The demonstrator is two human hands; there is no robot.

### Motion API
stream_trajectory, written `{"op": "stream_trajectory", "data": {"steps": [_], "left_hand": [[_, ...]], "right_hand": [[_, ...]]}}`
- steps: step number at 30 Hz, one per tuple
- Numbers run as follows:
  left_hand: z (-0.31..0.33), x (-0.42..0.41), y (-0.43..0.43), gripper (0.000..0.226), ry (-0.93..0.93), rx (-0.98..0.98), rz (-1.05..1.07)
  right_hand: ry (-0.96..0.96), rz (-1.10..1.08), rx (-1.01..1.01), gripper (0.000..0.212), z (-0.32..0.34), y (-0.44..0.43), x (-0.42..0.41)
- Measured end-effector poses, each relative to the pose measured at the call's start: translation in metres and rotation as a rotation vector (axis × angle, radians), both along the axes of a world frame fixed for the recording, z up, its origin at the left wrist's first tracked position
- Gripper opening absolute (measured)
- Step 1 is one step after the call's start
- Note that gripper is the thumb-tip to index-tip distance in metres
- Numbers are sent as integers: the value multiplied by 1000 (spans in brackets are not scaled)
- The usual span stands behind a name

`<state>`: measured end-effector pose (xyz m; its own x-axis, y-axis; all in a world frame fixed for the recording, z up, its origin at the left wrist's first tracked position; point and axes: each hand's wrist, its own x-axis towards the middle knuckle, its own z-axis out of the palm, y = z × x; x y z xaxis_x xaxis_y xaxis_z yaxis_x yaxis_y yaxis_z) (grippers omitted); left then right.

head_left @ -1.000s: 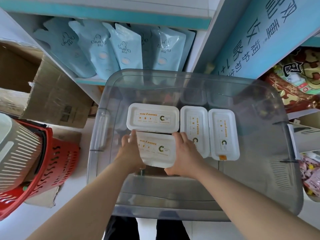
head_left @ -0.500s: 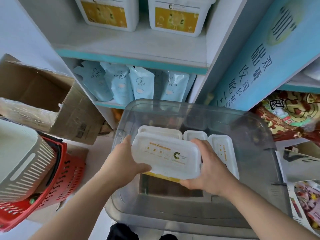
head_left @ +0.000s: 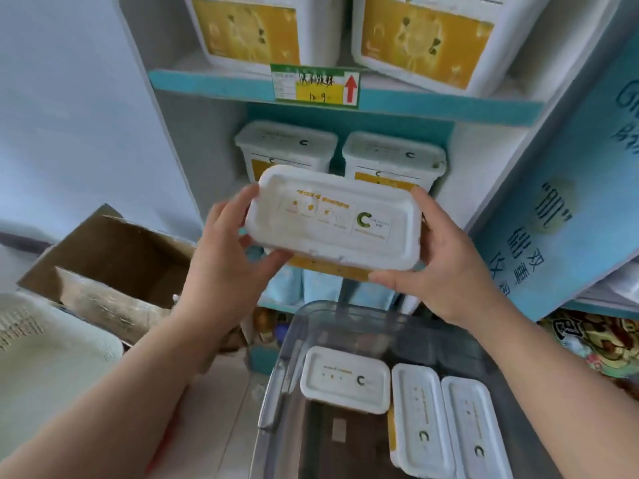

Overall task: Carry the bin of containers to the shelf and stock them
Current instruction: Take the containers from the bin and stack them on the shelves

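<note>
Held between left hand (head_left: 224,271) and right hand (head_left: 446,271), one container (head_left: 333,224) above the bin (head_left: 276,392), before two shelved tubs (head_left: 285,146); three more containers (head_left: 345,378) inside the bin; cardboard box (head_left: 114,267) at left.

The white shelf (head_left: 432,105) had teal front edges. Two big yellow-labelled tubs (head_left: 425,36) stood side by side on its upper board, two smaller lidded tubs (head_left: 392,160) on the board below. A price tag (head_left: 314,86) was stuck to the upper edge.
</note>
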<state>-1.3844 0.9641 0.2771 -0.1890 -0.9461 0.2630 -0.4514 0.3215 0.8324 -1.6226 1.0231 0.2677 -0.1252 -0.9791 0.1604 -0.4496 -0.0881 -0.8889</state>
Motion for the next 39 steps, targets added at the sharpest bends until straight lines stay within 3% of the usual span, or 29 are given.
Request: {"op": "stream_trajectory", "data": {"steps": [6,16,23,39], "left_hand": [[-9,-4,-68,81,-40,-83,75],[-42,0,-137,81,-118,15,110],[-47,-2,-162,71,-79,48,133],[-59,-3,-161,71,-74,13,178]], "right_hand": [[68,-50,-56,119,3,-81,18],[79,-122,3,113,-33,-155,39],[61,-154,-10,74,-35,-177,42],[156,-170,28,82,-29,-175,61]]}}
